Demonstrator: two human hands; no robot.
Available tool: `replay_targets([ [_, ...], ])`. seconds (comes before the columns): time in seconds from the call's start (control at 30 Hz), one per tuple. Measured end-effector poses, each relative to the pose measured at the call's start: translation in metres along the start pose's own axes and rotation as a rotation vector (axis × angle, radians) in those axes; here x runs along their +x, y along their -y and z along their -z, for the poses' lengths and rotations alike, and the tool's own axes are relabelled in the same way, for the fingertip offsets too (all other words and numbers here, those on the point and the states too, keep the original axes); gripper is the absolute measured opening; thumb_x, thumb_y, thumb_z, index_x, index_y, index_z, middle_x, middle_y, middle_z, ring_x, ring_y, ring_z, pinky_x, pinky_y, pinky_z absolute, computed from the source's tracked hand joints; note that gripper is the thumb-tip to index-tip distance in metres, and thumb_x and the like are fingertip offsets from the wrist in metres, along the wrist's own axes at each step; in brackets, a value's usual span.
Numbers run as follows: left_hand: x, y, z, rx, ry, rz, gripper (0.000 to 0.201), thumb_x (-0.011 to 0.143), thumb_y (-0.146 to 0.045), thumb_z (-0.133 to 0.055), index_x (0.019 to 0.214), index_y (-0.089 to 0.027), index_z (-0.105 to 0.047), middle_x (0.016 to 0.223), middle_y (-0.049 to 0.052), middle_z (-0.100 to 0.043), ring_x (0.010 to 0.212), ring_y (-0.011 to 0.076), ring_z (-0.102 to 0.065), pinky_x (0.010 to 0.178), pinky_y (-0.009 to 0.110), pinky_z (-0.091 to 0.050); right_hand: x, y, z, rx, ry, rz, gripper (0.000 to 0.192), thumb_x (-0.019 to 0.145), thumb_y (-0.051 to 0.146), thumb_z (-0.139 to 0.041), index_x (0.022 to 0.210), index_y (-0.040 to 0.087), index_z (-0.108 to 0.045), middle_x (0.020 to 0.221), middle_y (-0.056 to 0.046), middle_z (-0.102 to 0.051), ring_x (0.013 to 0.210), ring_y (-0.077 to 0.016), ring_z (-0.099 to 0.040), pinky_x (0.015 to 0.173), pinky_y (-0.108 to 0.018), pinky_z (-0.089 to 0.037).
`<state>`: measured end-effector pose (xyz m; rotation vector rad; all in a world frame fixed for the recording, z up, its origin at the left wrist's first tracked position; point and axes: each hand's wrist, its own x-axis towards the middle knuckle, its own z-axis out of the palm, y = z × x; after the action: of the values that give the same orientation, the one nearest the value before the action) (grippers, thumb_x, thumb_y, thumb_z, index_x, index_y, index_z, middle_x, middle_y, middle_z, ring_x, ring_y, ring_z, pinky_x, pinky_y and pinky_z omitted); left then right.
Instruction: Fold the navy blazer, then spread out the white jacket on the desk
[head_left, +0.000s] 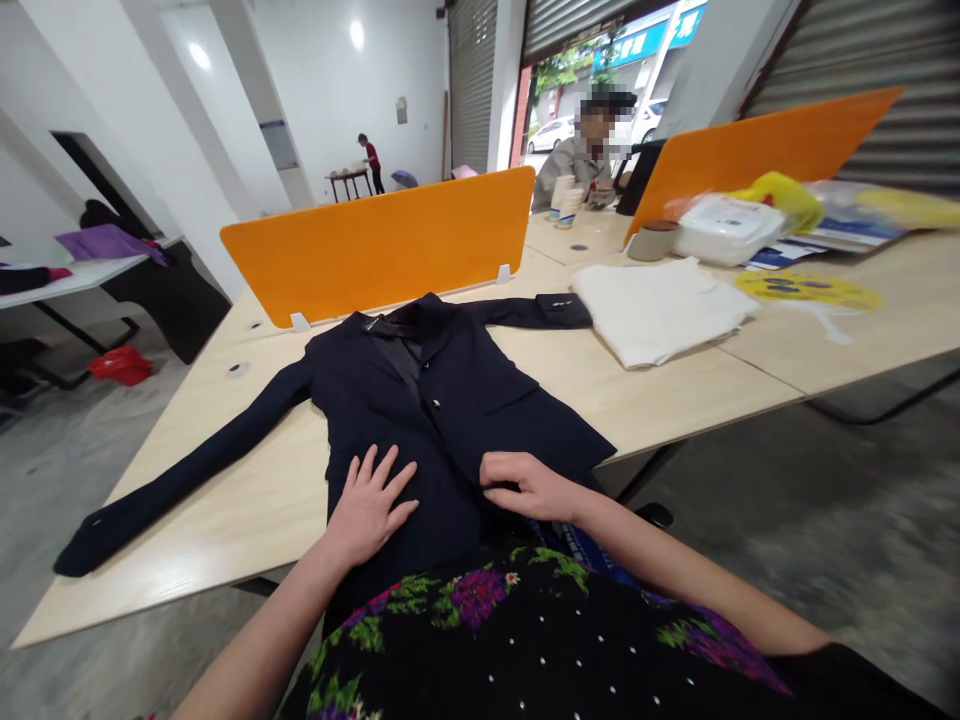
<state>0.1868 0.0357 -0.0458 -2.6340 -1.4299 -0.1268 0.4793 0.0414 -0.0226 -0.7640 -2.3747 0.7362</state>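
A dark jacket [450, 420] lies spread on the surface [675, 390]; the left hand [367, 505] presses flat with fingers apart, the right hand [525, 485] pinches its near hem.

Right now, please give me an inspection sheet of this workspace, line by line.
Surface: light wooden table, bare around the jacket.
Job's things: dark navy jacket lies flat, front up, both sleeves spread out.
Clutter: folded white cloth, tape roll, white box, yellow paper.
Grips: left hand flat and open on the jacket; right hand pinches its front edge.
Cables: nothing seen.
Surroundings: orange divider; a seated person behind it; another person far back.
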Motion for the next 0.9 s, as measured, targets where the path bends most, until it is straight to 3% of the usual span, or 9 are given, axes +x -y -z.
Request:
replay_targets([
  [0.1,-0.006,-0.005,0.003,0.000,-0.005,-0.016,0.052,0.091,-0.051,-0.043,0.141,-0.034,-0.042,0.151,0.007,-0.037,0.139,0.0371,-0.027,0.107,0.060,-0.031,0.006,0.010,0.013,-0.140,0.266,0.062,0.018,0.084,0.022,-0.054,0.066,0.018,-0.057,0.067,0.000,-0.054,0.068,-0.0142,-0.051,0.066,-0.026,-0.039],
  [0.17,-0.007,-0.003,0.014,-0.052,-0.013,-0.054,0.047,0.092,-0.050,-0.042,0.134,-0.033,-0.050,0.143,0.006,-0.049,0.133,0.0325,-0.040,0.105,0.055,-0.035,0.014,0.016,0.022,-0.125,0.348,0.066,0.017,0.088,0.027,-0.055,0.075,0.018,-0.063,0.072,-0.001,-0.059,0.071,-0.0138,-0.055,0.068,-0.025,-0.041],
  [0.3,0.012,0.023,0.036,-0.165,-0.207,0.137,0.042,0.098,-0.037,-0.028,0.114,-0.021,-0.063,0.111,0.008,-0.066,0.102,0.0188,-0.061,0.096,0.037,-0.047,0.038,0.016,0.021,-0.201,0.137,0.123,0.032,0.092,0.041,-0.053,0.112,0.019,-0.064,0.118,-0.011,-0.061,0.113,-0.0217,-0.053,0.099,-0.039,-0.036],
  [0.4,0.042,0.059,0.031,-0.089,-0.325,0.262,0.045,0.095,-0.041,-0.035,0.127,-0.016,-0.056,0.132,0.014,-0.055,0.126,0.0269,-0.047,0.104,0.043,-0.041,0.055,0.008,-0.006,-0.330,0.232,0.206,0.048,0.088,0.048,-0.058,0.130,0.025,-0.056,0.141,-0.013,-0.047,0.135,-0.0313,-0.033,0.109,-0.059,-0.016],
  [0.5,0.069,0.099,0.007,-0.008,-0.108,0.327,0.052,0.092,-0.047,-0.041,0.138,-0.025,-0.046,0.150,0.011,-0.037,0.140,0.0368,-0.024,0.108,0.058,-0.029,0.065,-0.001,-0.033,-0.339,0.355,0.231,0.054,0.089,0.049,-0.055,0.139,0.028,-0.047,0.148,-0.012,-0.040,0.140,-0.0333,-0.025,0.107,-0.068,-0.010],
  [0.57,0.080,0.125,-0.010,-0.016,0.050,0.401,0.056,0.092,-0.051,-0.037,0.143,-0.028,-0.039,0.154,0.009,-0.031,0.141,0.0371,-0.022,0.107,0.062,-0.027,0.071,-0.007,-0.041,-0.313,0.359,0.223,0.056,0.090,0.051,-0.054,0.140,0.028,-0.045,0.149,-0.011,-0.039,0.141,-0.0330,-0.023,0.107,-0.069,-0.009],
  [0.63,0.086,0.145,-0.022,-0.028,0.108,0.450,0.062,0.092,-0.054,-0.033,0.148,-0.027,-0.030,0.156,0.009,-0.025,0.142,0.0348,-0.021,0.107,0.063,-0.026,0.081,-0.016,-0.041,-0.271,0.342,0.225,0.055,0.089,0.051,-0.054,0.138,0.027,-0.048,0.148,-0.011,-0.041,0.140,-0.0320,-0.025,0.108,-0.067,-0.011],
  [0.77,0.093,0.168,-0.032,-0.027,0.073,0.454,0.068,0.092,-0.055,-0.033,0.150,-0.020,-0.024,0.156,0.011,-0.024,0.143,0.0324,-0.020,0.111,0.059,-0.023,0.119,-0.050,-0.017,-0.094,0.132,0.202,0.035,0.089,0.043,-0.057,0.118,0.024,-0.064,0.132,-0.008,-0.057,0.126,-0.0217,-0.048,0.108,-0.043,-0.034],
  [0.9,0.092,0.173,-0.038,-0.031,0.016,0.363,0.071,0.090,-0.058,-0.033,0.149,-0.018,-0.027,0.156,0.012,-0.025,0.143,0.0332,-0.021,0.110,0.053,-0.028,0.176,-0.107,0.033,-0.121,-0.410,-0.230,0.034,0.085,0.032,-0.060,0.117,0.021,-0.063,0.117,-0.008,-0.063,0.102,-0.0189,-0.062,0.093,-0.033,-0.048],
])
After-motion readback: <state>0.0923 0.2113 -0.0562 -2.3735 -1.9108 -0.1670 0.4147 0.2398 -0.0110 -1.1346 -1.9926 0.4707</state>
